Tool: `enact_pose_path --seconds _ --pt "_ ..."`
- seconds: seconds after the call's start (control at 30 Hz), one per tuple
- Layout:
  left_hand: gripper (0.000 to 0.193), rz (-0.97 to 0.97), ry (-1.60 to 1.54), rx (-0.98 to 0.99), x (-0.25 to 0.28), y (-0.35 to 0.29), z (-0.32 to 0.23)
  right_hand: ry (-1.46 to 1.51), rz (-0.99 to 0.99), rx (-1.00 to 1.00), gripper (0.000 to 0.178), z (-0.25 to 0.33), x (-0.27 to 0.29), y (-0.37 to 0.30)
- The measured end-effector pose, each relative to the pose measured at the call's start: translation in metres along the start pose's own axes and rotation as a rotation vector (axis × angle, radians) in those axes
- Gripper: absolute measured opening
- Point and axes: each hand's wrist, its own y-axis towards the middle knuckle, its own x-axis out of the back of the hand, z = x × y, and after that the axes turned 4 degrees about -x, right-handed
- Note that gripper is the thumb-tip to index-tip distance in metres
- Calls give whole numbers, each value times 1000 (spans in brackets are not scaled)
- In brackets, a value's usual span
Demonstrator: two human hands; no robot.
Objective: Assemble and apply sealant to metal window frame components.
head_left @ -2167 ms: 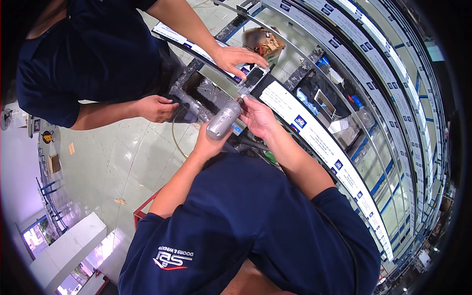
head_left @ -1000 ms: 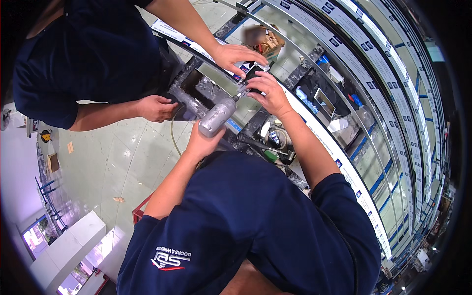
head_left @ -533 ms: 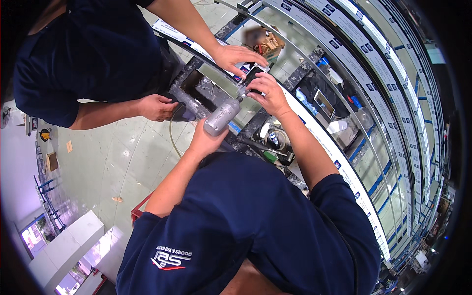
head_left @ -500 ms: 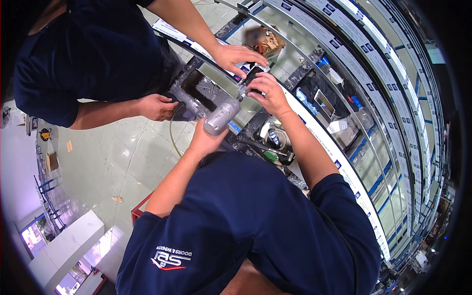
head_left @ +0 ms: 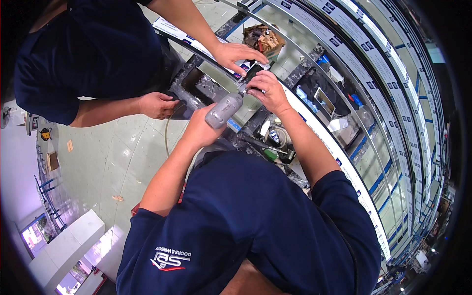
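My left hand [head_left: 198, 127] grips a scuffed grey drill-like tool [head_left: 224, 111] with a rounded body. Its narrow nose points away from me toward my right fingers. Curled by that nose, my right hand [head_left: 268, 92] has thumb and fingertips drawn together over the edge of a long white-filmed profile [head_left: 314, 128]. Whatever they pinch is too small to make out. Across from me, a co-worker's hand [head_left: 241, 56] lies flat on the profile beside a small dark part [head_left: 253, 71]. The co-worker's other hand [head_left: 158, 105] is half-curled near the bench frame.
A dusty dark support frame [head_left: 194, 88] holds the profile. Beside my right forearm sits a tray of tools [head_left: 273, 140]. A carton of scraps [head_left: 267, 40] stands beyond, and more filmed profiles [head_left: 373, 64] run along the right. A thin hose [head_left: 167, 135] hangs at left.
My left hand and the grey tool have shifted slightly away from me, and the hand sits a little further left. My right hand and the co-worker's hands have barely moved.
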Motion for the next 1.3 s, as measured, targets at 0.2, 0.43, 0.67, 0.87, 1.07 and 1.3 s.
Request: enact_pose_path --seconds 0.2,0.43,0.67,0.87,1.07,1.3 --pt "46 30 44 -36 5 2 -4 9 -5 -6 26 0 0 0" --pt "44 37 70 -28 5 3 -14 5 -8 -8 26 0 1 -1" --pt "43 15 58 -20 -3 0 -5 12 4 -19 25 2 1 -1" --pt "42 -16 18 -22 -5 0 -6 13 -6 -14 25 1 1 -1" --pt "34 -25 -5 4 -9 -1 -2 17 -5 -25 34 -1 0 -2" --pt "25 -42 -16 3 -14 -4 3 53 -9 -79 42 1 -1 -4"
